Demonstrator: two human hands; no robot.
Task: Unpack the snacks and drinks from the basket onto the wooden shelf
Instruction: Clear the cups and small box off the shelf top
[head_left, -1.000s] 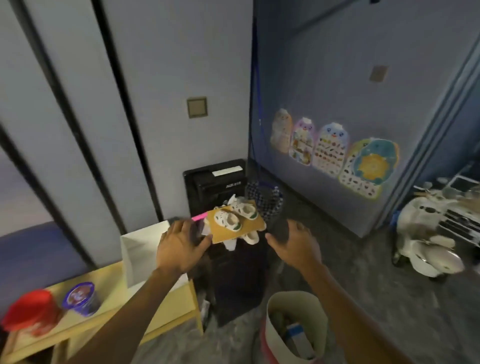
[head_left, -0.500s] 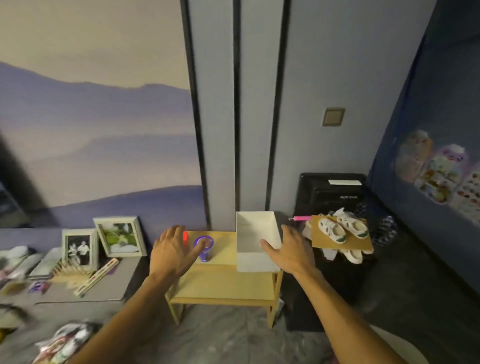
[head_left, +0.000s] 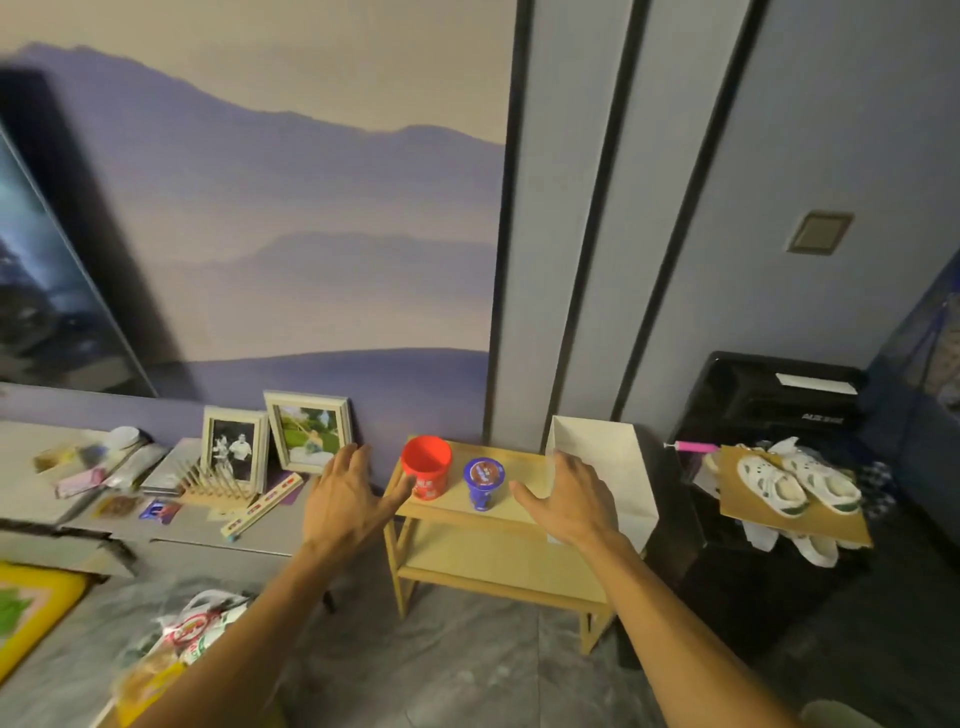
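Our left hand and right hand hover empty, fingers spread, flanking round red plastic tub and small purple lidded cup. Both stand upright on top tier of pale smooth two-tier wooden shelf. Risk, we judge: careless sweep tips narrow tapered cup. Stiff white paper bag crowds right end, leaving little room. Basket not clearly in view.

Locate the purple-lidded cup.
Head view, centre: the purple-lidded cup stands on the top tier of the wooden shelf, just right of the red tub, left of the white bag.
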